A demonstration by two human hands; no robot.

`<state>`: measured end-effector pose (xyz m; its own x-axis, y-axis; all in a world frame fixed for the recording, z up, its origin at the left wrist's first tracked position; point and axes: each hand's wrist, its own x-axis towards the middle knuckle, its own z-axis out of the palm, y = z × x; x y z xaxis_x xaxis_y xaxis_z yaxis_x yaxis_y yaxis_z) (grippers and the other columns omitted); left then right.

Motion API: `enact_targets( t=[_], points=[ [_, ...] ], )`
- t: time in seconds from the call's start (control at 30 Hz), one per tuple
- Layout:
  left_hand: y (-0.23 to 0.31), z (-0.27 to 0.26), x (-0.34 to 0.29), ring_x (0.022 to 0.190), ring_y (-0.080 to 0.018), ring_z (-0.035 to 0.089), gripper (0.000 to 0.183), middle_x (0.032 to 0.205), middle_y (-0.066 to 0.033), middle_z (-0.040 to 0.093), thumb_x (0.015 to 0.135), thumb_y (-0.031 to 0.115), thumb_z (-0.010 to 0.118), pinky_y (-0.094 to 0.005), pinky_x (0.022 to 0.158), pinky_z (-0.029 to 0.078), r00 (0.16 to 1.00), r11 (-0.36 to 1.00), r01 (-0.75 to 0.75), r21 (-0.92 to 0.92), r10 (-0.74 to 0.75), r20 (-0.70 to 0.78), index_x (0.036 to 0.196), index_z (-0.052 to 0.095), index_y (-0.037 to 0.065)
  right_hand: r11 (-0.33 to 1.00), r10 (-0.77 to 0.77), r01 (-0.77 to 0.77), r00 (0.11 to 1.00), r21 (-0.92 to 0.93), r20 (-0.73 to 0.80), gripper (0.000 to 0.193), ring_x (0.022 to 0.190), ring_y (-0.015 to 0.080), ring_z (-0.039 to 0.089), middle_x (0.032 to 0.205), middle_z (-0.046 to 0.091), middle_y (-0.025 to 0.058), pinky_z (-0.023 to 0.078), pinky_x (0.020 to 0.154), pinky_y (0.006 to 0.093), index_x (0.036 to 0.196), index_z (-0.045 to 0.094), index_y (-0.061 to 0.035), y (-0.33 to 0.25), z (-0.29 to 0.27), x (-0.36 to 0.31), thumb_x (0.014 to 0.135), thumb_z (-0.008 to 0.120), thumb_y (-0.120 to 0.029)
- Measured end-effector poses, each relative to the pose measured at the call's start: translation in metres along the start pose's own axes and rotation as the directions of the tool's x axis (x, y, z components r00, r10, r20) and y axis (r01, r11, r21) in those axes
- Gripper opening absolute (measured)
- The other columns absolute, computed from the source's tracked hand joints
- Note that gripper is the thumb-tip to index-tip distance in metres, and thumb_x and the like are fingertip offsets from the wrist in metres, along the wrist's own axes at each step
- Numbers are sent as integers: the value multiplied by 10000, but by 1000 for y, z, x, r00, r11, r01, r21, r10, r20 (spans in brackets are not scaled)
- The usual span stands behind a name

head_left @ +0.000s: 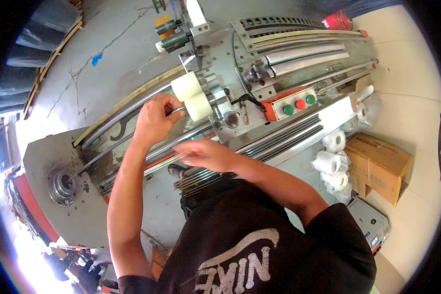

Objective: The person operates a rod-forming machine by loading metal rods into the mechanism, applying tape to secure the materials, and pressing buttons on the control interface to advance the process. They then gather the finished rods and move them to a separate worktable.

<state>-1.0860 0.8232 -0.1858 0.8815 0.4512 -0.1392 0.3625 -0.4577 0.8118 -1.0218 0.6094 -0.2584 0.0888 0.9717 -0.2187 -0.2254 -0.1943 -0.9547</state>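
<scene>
My left hand point(156, 117) is closed round the end part of a thin metal rod point(105, 153), close beside two white rollers point(191, 96). From there the rod slants down to a round chuck point(63, 185) at the machine's left end. Behind the wrist lies a dark hook-shaped spanner point(120, 128) on the machine bed. My right hand point(206, 154), somewhat blurred, hovers over the near rails with fingers stretched toward the left, and no object shows in it. Below it lies a bundle of thin metal rods point(203, 180).
Right of the rollers stands a control box point(293, 104) with green and red buttons. More long rods point(289, 138) lie along the near side. Wrapped white rolls point(330, 161), a cardboard carton point(377, 164) and a grey case point(370, 220) are at the right. A red fire extinguisher point(337, 21) stands far back.
</scene>
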Motion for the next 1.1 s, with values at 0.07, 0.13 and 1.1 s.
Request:
enact_targets(
  t=[0.07, 0.13, 1.1],
  points=[
    [9, -2, -6, 926, -260, 711, 222, 991, -138, 734, 850, 154, 812, -386, 820, 555, 999, 996, -32, 85, 32, -1, 1011, 735, 23, 843, -20, 137, 974, 521, -224, 373, 1172, 226, 671, 1282, 704, 111, 529, 1019, 387, 1348, 639, 3, -3, 48, 50, 994, 687, -104],
    [2, -1, -15, 978, -279, 704, 234, 1039, -150, 735, 858, 170, 808, -403, 843, 550, 991, 984, -124, 124, 130, -41, 1028, 740, 24, 791, 58, 112, 965, 602, -256, 281, 1196, 220, 661, 1198, 707, 92, 536, 1010, 379, 1276, 648, 10, 7, 64, 93, 1001, 640, -47],
    [-134, 184, -236, 1064, -339, 689, 241, 1114, -93, 731, 933, 159, 712, -467, 915, 553, 995, 955, -15, 297, -16, 101, 1171, 702, 124, 954, 209, -226, 40, 195, -977, 272, 655, 163, 659, 827, 646, 58, 629, 612, 303, 983, 640, -36, 55, -271, -286, 1069, 637, -295]
  ],
)
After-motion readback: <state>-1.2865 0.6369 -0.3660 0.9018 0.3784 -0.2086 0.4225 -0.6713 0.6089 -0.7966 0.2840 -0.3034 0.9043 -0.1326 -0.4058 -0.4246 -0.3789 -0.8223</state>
